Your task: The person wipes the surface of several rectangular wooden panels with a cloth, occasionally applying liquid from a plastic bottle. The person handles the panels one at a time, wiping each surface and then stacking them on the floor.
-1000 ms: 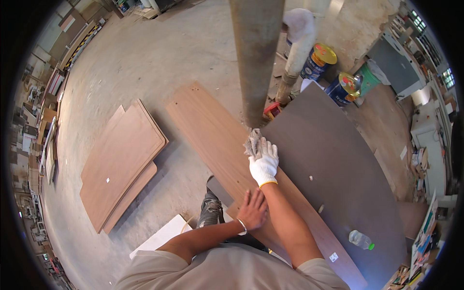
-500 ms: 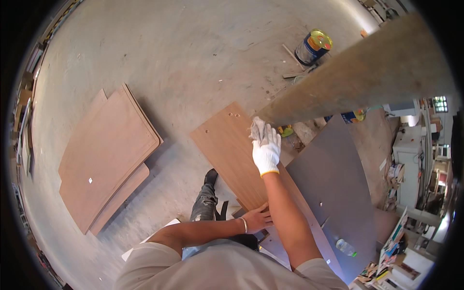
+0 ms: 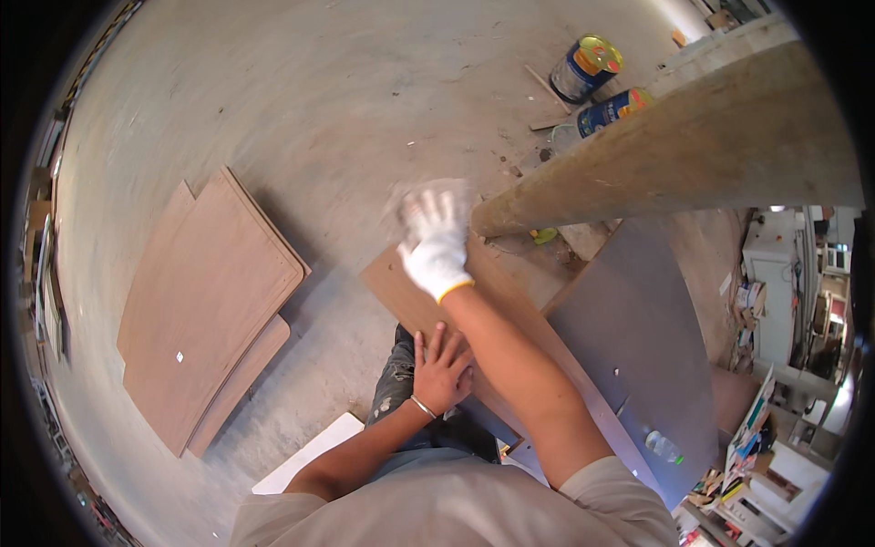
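While a stack of curved brown panels [image 3: 205, 319] lies on the concrete floor [image 3: 301, 137] at far left, the work centres on a long wood-grain board [image 3: 412, 301] in front of the person. Over the near part of that board lies the bare left hand [image 3: 444, 374], its fingers spread apart and holding nothing. Farther up, at the far end, the gloved right hand [image 3: 436, 244] reaches out with fingers extended over a greyish rag [image 3: 403, 205]; both are blurred, so I cannot tell whether the fingers clamp the cloth or only press it. Wiping would go best, I judge, with the rag flat under the palm, strokes following the board's length, and the left palm bearing down as a steady. The board's long axis runs diagonally: its far end points up and left, away from the body, and its other end runs down and right, toward the right sleeve [image 3: 597, 474]. To its right are a dark grey panel [image 3: 629, 337] with one curved edge, a clear plastic bottle [image 3: 663, 448] on it, and a thick round column [image 3: 674, 146].
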Demonstrator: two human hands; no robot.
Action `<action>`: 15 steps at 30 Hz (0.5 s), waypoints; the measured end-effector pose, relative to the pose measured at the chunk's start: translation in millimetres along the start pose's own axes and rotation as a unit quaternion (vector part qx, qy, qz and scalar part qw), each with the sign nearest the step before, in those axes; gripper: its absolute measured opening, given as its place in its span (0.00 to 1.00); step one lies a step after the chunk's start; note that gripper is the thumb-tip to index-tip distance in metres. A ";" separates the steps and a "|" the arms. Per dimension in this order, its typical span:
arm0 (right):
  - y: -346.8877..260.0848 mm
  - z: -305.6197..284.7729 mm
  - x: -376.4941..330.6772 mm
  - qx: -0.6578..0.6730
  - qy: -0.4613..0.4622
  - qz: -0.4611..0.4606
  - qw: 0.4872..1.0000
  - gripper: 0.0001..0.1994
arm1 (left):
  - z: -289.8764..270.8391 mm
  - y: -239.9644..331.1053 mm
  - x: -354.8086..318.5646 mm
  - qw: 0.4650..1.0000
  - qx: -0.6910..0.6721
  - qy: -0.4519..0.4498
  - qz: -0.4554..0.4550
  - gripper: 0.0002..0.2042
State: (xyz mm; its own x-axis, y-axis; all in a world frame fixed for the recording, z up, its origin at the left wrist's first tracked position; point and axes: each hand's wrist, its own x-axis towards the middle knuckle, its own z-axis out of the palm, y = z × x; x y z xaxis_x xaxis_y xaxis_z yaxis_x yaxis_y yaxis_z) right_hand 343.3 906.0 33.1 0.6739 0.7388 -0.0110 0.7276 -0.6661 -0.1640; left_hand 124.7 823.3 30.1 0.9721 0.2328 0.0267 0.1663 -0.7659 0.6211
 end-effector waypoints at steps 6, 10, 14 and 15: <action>25.7 12.1 -75.0 0.131 0.033 -0.203 0.970 0.30 | -18.6 -4.4 -11.5 0.995 -0.006 0.007 -0.098 0.27; 73.8 -18.2 -137.1 0.118 0.074 0.023 0.990 0.36 | -29.3 -39.2 -27.8 0.967 -0.070 0.095 -0.227 0.39; 81.5 -39.5 -259.7 0.125 0.103 0.282 0.946 0.28 | -26.5 -95.6 -24.7 0.749 -0.506 0.050 -0.424 0.36; 101.3 -20.9 -324.7 0.032 0.073 0.288 0.954 0.29 | -33.6 -103.0 -14.3 0.680 -0.569 0.015 -0.462 0.29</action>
State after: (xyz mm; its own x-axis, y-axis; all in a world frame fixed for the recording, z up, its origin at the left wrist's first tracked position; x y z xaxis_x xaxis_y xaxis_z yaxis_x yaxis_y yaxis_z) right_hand 200.9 596.5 40.7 0.9736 0.2276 0.0193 0.2258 -0.9461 -0.2321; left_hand 88.1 919.0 -8.0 0.5339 0.3237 -0.7812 0.4517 0.6718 0.5871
